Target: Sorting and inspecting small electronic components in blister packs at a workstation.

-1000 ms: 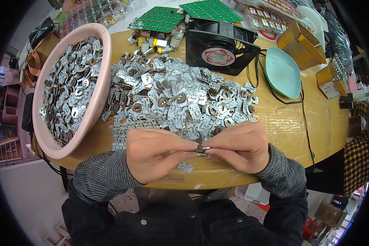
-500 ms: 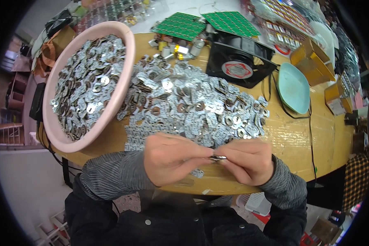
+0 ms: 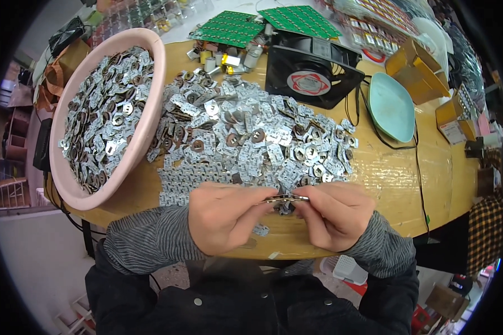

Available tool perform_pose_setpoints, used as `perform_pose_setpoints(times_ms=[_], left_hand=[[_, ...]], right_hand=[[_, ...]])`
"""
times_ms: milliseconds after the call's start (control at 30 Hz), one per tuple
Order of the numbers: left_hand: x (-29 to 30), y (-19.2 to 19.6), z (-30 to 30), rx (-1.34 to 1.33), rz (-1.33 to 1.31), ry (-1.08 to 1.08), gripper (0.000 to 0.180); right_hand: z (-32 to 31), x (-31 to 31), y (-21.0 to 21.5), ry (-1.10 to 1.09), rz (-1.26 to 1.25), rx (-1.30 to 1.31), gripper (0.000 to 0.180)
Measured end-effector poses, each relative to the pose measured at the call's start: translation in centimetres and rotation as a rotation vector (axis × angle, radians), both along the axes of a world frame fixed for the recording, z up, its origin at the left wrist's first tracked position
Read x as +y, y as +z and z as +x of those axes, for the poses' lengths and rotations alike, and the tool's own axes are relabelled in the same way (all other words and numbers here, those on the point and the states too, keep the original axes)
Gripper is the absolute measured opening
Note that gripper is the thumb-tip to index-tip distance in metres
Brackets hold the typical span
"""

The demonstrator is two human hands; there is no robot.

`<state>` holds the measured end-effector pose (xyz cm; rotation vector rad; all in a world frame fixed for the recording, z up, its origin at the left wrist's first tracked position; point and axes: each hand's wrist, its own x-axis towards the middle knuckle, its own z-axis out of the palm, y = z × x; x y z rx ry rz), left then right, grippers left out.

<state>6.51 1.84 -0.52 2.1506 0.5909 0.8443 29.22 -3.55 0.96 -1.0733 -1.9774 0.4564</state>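
Note:
A thin, slightly bowed metal strip (image 3: 285, 199), seen nearly edge-on, spans the gap between my hands just above the table's near side. My left hand (image 3: 223, 215) pinches one end between thumb and fingers. On the other end, my right hand (image 3: 341, 215) is closed the same way. Right beyond my fingers lies a broad heap of small silvery metal plates (image 3: 251, 134), many with brown round parts. Flat, ordered rows of unseparated-looking plates (image 3: 193, 178) lie at its near left. One loose plate (image 3: 260, 229) rests below my hands.
A pink basin (image 3: 158, 84) full of similar pieces stands tilted at the left. Behind the heap are green circuit boards (image 3: 232, 28), small cylindrical parts (image 3: 253, 56) and a black fan (image 3: 313, 72). A teal tray (image 3: 394, 109), a cable (image 3: 421, 190) and cardboard boxes (image 3: 416, 70) occupy the right.
My fingertips have drawn farther apart, and more of the strip shows between them. The whole scene has shifted a little left and up in the picture.

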Motion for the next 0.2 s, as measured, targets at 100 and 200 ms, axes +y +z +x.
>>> perform_pose_setpoints(times_ms=[100, 200], left_hand=[[-0.19, 0.06, 0.24, 0.013, 0.025, 0.048, 0.026], [0.03, -0.05, 0.33, -0.015, 0.08, 0.024, 0.027]], right_hand=[[0.15, -0.18, -0.22, 0.012, 0.08, -0.065, 0.022], [0.56, -0.02, -0.1, 0.033, -0.139, 0.046, 0.02]])
